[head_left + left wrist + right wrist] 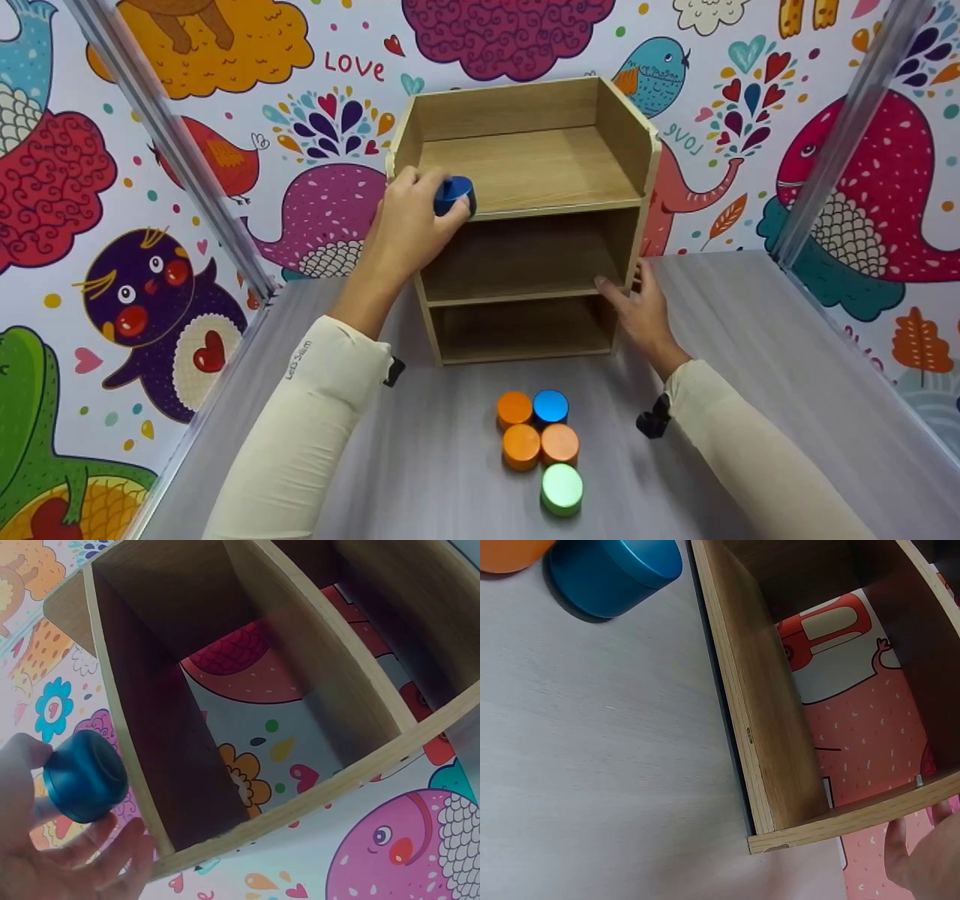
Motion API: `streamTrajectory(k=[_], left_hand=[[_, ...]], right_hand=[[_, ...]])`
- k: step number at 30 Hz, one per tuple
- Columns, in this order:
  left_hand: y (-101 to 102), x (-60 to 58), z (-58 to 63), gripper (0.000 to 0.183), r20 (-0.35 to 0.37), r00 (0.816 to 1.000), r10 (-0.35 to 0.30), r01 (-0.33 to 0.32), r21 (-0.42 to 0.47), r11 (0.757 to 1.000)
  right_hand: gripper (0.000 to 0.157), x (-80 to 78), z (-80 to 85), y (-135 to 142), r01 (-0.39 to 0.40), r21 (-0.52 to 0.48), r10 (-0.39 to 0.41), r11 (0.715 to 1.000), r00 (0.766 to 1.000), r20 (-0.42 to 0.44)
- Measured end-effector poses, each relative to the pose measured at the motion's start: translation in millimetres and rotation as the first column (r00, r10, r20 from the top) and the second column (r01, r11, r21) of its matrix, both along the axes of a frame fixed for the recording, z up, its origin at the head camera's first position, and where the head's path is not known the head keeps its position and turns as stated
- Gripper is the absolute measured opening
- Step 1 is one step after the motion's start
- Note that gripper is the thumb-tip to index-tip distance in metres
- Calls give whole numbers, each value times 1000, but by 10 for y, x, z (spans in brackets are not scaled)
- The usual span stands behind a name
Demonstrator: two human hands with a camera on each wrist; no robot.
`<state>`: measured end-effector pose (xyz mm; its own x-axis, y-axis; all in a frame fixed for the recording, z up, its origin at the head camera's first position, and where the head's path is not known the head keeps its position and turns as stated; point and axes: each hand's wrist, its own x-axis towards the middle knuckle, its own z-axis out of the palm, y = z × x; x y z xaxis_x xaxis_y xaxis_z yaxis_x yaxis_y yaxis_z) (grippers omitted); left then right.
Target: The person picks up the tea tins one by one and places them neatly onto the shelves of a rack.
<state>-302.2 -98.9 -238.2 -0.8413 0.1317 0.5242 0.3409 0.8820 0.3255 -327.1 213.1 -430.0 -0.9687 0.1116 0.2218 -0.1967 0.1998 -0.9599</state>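
Cream fabric sleeves [274, 442] span the bottom of the frame; the left hand [409, 217] grips a smooth, glossy blue cylinder [456, 193] at the top front edge [555, 211] of the wood-grained rack [525, 255], upper centre, while the right hand [643, 311] holds the side panel [634, 244]. Cylinder positioning appears in hand; the next move likely calls for clearing that edge, rack braced.

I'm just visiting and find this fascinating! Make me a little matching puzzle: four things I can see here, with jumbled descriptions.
Things:
1. left hand
2. right hand
3. green cylinder
4. wooden shelf

Descriptions:
A. has three levels
B. grips the shelf's right side
C. stands on the table, held by neither hand
D. holds a blue cylinder

Pairs: 1-D, 2-B, 3-C, 4-A
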Motion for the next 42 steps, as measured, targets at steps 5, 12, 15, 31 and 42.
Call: streamTrajectory(k=[5,12,15,31,42], left_hand=[[31,-37,14,46,26,1000,18,-18,12,1000],[70,-88,10,45,27,999,20,-20,-1,1000],[75,-111,12,45,33,999,25,-25,-5,1000],[111,-172,-3,44,6,998,63,-62,-41,997],[120,-170,-29,47,-1,998,70,-70,-56,996]], right_hand=[[76,-6,-4,12,0,9,0,1000,1000,17],[75,7,6,11,-5,9,5,1000,1000,24],[73,3,7,9,1,13,-1,1000,1000,19],[69,1,11,-6,2,-9,-3,1000,1000,-18],[71,11,13,1,-1,-2,1,1000,1000,11]])
